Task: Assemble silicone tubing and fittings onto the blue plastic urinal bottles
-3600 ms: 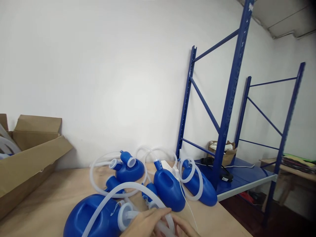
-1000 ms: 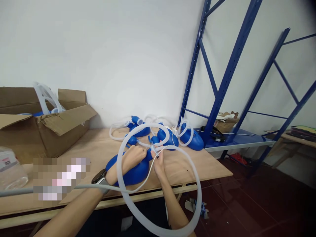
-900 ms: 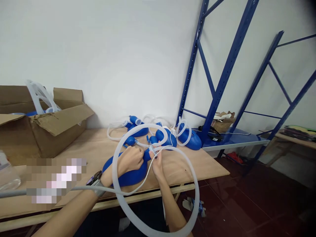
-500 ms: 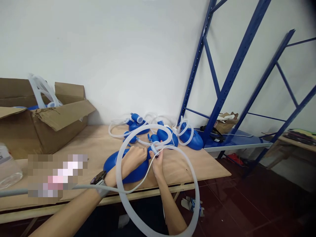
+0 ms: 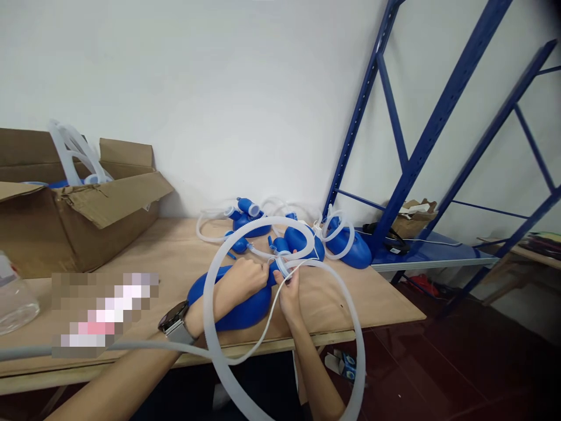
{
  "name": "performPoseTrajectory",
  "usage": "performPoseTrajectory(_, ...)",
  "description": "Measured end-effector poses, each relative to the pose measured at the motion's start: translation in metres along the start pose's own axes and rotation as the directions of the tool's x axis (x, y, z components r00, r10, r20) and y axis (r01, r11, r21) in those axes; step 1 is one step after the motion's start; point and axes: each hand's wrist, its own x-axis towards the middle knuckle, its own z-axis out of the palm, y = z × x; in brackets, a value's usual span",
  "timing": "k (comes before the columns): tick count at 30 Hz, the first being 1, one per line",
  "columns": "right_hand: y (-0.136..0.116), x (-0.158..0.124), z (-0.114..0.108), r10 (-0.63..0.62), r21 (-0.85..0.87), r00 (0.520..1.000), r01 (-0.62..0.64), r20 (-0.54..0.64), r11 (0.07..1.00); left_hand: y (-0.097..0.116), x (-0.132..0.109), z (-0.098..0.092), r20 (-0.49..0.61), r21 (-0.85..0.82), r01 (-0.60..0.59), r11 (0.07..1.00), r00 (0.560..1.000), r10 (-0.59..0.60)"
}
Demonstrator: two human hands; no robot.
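Note:
A wide-bodied blue plastic bottle [image 5: 245,316] lies on its side at the table's front edge. My left hand [image 5: 245,282], wearing a watch, is closed on the bottle's neck [image 5: 273,273]. At the mouth of that neck my right hand [image 5: 290,292] grips a pale, translucent cap [image 5: 284,266]. A long translucent hose [image 5: 212,327] runs in a big loop around my forearms and reaches the cap. A thin white cord [image 5: 263,339] crosses in front of both hands. My left fingertips are partly hidden.
Several blue bottles with coiled hoses [image 5: 350,248] stand at the back of the wooden table [image 5: 175,251]. An open cardboard box [image 5: 109,228] with hoses and a clear jug [image 5: 17,307] are on the left. Blue metal racking [image 5: 412,169] rises at right.
The view has shifted slightly, so most things sit a little further right. Both hands keep their hold at the bottle's neck and cap.

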Motion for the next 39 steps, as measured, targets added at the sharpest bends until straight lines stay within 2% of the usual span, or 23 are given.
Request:
performPoseTrajectory(6, -0.003, -0.001, 0.003, 0.0, -0.042, 0.999, -0.002, -0.051, 0.999, 0.003, 0.004, 0.004, -0.011, 0.017, 0.02, 1.0, 1.0, -0.02)
performPoseTrajectory(11, -0.003, -0.004, 0.008, -0.005, -0.048, 0.997, 0.001, -0.074, 0.999, -0.003, 0.002, 0.0, 0.008, 0.0, 0.047, 0.999, 0.999, -0.047)
performPoseTrajectory(20, -0.008, -0.003, -0.002, 0.041, -0.103, 0.999, -0.043, -0.025, 0.994, -0.005, -0.005, -0.002, 0.012, -0.098, 0.069, 0.993, 0.998, -0.068)
performPoseTrajectory(26, -0.012, -0.001, -0.01, 0.101, -0.147, 0.994, -0.094, 0.037, 0.985, -0.006, -0.001, 0.005, 0.054, -0.086, 0.018, 0.996, 0.998, -0.014)
performPoseTrajectory(31, -0.013, -0.006, -0.008, 0.126, -0.189, 0.992, -0.126, -0.013, 0.974, 0.001, 0.003, 0.01, 0.057, -0.062, 0.042, 0.997, 0.998, -0.039)
performPoseTrajectory(34, -0.014, -0.008, -0.005, 0.143, -0.162, 0.989, -0.146, -0.028, 0.976, -0.003, 0.005, 0.011, 0.046, -0.086, 0.07, 0.994, 0.997, -0.066)
performPoseTrajectory(39, -0.016, -0.009, -0.006, 0.188, -0.11, 0.982, -0.185, 0.013, 0.977, -0.017, 0.002, 0.017, -0.004, -0.125, -0.046, 0.991, 0.999, 0.046)
